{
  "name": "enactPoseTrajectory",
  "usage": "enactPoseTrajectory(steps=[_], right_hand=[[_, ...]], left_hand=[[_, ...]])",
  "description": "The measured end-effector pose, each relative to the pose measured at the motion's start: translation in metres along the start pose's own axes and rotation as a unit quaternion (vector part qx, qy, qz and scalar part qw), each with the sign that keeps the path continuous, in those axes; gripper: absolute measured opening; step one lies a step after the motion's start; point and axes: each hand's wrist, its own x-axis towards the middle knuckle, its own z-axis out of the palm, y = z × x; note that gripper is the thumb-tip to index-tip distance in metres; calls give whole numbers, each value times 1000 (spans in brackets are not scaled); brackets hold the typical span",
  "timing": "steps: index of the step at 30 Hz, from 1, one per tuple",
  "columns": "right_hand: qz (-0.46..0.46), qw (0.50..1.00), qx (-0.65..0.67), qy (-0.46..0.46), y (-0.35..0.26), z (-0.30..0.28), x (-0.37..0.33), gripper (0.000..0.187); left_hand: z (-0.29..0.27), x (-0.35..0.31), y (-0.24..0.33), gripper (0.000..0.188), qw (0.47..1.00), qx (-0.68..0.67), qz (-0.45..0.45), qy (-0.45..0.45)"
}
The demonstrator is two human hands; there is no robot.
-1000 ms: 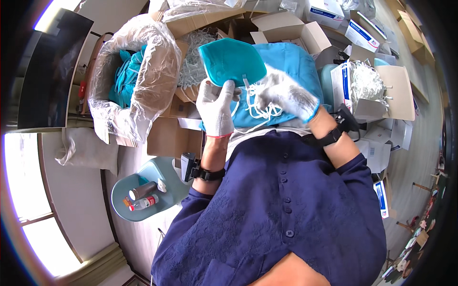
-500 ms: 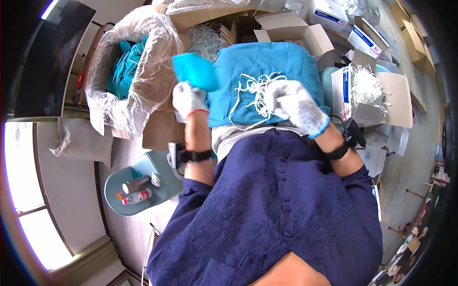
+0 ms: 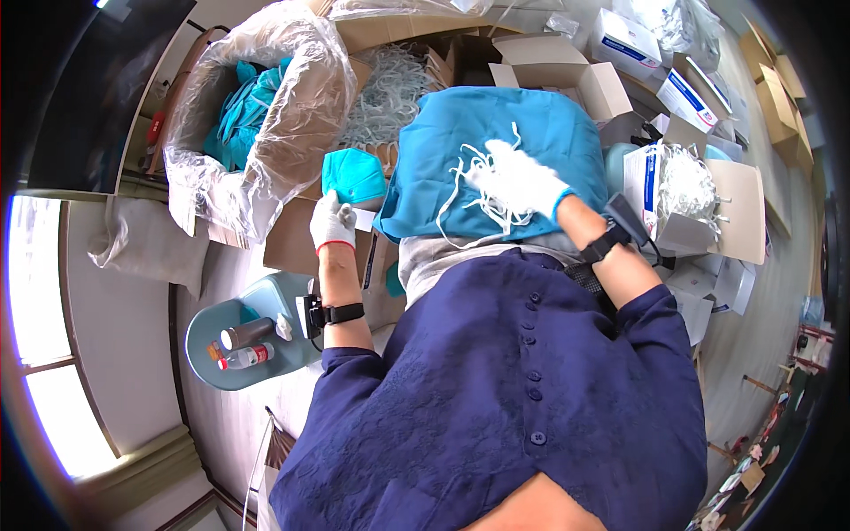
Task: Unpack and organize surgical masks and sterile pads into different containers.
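My left hand [image 3: 335, 223], in a white glove with a red cuff, pinches the lower left edge of a teal face mask [image 3: 354, 175] and holds it up left of my lap. A blue cloth [image 3: 425, 133] covers something wide on my lap. On it lies a tangled bunch of white elastic straps [image 3: 478, 177]. My right hand [image 3: 524, 181], gloved in white with a blue cuff, is closed among these straps. Some of them stick out above and below it, and its fingertips are partly hidden.
A plastic-lined carton [image 3: 305, 133] at the left holds teal masks [image 3: 252, 115]. More white straps [image 3: 385, 93] fill a box behind my left hand. At the right, an open box [image 3: 642, 190] holds straps too. A grey-green stool [image 3: 212, 363] carries a bottle [image 3: 246, 357] and a tumbler [image 3: 246, 334].
My left hand has moved slightly left and down with the mask, which now shows its front steadily. My right hand has shifted a little within the straps, lifting some.
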Motion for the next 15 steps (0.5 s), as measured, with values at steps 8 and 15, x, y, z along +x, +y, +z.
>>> enactPoseTrajectory(steps=[8,15], right_hand=[[-219,975,-40,15,-4,95,34,25],[-26,909,400,-117,-14,-21,-34,12]], left_hand=[[35,-26,-2,12,996,1,28,-80],[-2,125,56,14,967,165,95,-168]])
